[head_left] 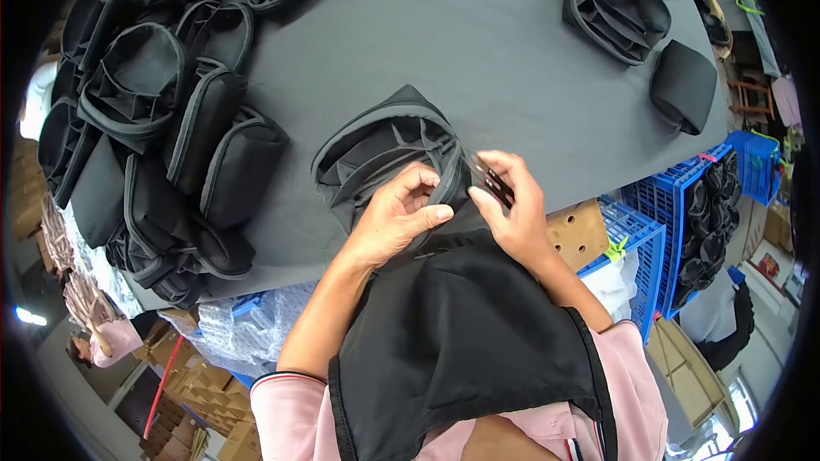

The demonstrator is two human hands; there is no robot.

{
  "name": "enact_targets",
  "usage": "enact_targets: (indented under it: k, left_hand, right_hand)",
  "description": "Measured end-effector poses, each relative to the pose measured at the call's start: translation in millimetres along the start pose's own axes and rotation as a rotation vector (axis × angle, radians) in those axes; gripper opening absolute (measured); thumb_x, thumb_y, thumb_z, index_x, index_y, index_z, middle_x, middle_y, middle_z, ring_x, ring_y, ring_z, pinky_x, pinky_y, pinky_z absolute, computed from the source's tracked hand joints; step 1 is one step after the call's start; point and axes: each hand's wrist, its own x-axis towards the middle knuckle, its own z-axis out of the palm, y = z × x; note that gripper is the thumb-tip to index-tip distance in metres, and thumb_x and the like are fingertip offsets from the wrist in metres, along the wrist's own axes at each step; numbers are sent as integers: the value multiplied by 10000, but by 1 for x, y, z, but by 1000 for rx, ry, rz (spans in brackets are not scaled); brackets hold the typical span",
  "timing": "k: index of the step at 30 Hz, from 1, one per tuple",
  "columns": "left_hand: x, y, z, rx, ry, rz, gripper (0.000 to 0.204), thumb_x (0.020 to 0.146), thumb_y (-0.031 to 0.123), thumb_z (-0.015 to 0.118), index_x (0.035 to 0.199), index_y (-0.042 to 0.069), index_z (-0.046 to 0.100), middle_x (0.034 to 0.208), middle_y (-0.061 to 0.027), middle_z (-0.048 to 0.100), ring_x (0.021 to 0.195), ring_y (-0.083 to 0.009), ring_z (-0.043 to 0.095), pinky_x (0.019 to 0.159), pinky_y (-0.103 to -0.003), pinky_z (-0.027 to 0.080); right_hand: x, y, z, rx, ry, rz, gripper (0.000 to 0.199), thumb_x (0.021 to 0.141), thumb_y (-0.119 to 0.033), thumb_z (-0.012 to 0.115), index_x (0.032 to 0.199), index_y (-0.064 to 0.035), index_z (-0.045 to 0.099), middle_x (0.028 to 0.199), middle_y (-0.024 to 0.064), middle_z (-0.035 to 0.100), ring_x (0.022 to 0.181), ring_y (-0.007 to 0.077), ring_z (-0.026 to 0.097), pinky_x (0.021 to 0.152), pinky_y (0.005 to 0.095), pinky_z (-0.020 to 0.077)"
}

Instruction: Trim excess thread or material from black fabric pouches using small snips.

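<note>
Grey table (512,60) in a workshop, black pouches piled at left (162,145). Open pouch (384,154) at near edge, mouth facing the person, long axis left-right. Left hand (397,213) pinches its rim; right hand (512,205) grips a small dark tool (489,177).

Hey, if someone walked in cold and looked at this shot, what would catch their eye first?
Probably the two bare hands at centre: the left hand pinches the rim of an open black fabric pouch with grey piping, while the right hand holds a small dark flat tool at its edge. Next, the big heap of matching black pouches on the left of the grey table.
</note>
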Motion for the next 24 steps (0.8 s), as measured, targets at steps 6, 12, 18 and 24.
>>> enact_targets:
  k: [6, 12, 18, 24]
  left_hand:
    - [3, 12, 5, -7, 36, -127, 263, 770, -2, 687, 980, 19, 530, 918, 23, 485, 884, -72, 542, 768, -216, 456]
    - [3, 6, 6, 6, 13, -104, 265, 762, 22, 704, 967, 17, 537, 902, 19, 490, 853, -56, 535, 731, -194, 452]
    - [0, 15, 12, -8, 49, -79, 244, 756, 4, 700, 935, 12, 534, 885, 20, 442, 810, -59, 513, 739, -201, 438]
    - [-17, 8, 19, -104, 39, -81, 204, 774, 59, 701, 851, 22, 516, 875, 21, 416, 842, -77, 500, 792, -228, 416]
  right_hand:
    - [-3, -15, -24, -133, -145, -170, 257, 708, -52, 680, 955, -56, 610, 798, 68, 569, 631, 203, 568, 571, 288, 449]
    - [2, -13, -22, -324, -117, -394, 259, 674, -63, 701, 921, -63, 625, 775, 59, 571, 611, 226, 556, 538, 310, 434]
    - [-4, -15, -24, -229, -70, -319, 206, 706, -11, 662, 906, -39, 620, 783, 55, 564, 602, 172, 536, 518, 272, 406]
    - [-5, -3, -7, 683, -185, 343, 228, 837, -68, 584, 1047, 9, 541, 862, 22, 510, 594, 70, 458, 508, 197, 354]
